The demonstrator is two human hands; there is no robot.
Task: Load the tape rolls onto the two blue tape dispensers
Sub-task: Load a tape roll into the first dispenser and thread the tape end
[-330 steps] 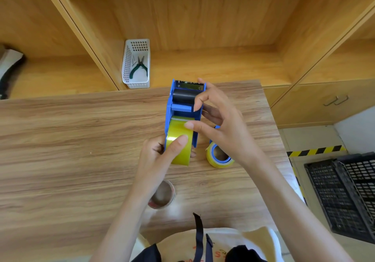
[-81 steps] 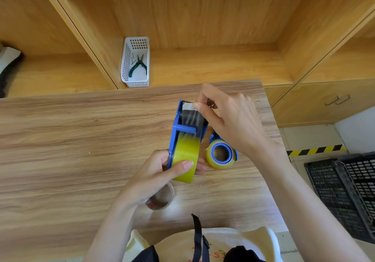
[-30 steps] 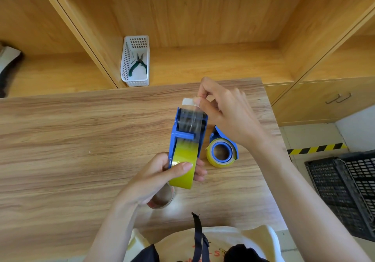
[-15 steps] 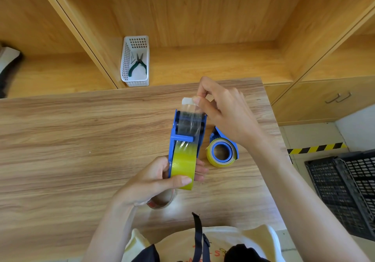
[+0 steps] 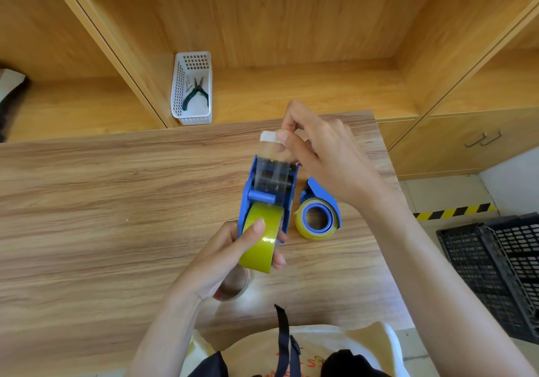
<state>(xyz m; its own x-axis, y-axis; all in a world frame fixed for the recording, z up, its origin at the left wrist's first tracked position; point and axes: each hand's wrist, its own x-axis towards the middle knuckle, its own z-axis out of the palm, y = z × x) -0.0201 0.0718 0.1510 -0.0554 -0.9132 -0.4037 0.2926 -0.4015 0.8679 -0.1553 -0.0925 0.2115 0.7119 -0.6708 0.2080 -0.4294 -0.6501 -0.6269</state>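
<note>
My left hand (image 5: 224, 257) grips a blue tape dispenser (image 5: 262, 198) above the table, thumb pressed on the yellow tape roll (image 5: 261, 239) seated in it. My right hand (image 5: 323, 155) pinches the white-tipped free end of the clear tape (image 5: 269, 140), which is stretched from the roll over the dispenser's roller and past its front. A second blue dispenser (image 5: 319, 195) lies on its side on the table just to the right, with a yellow roll (image 5: 316, 219) mounted on its hub.
A spent cardboard tape core (image 5: 233, 286) lies on the wooden table (image 5: 102, 216) under my left hand. A white basket with green pliers (image 5: 192, 90) sits on the shelf behind. Black plastic crates (image 5: 495, 265) stand on the floor at the right.
My right hand has drawn the tape end further forward, beyond the dispenser's front edge. My left hand has kept its hold on the dispenser and roll.
</note>
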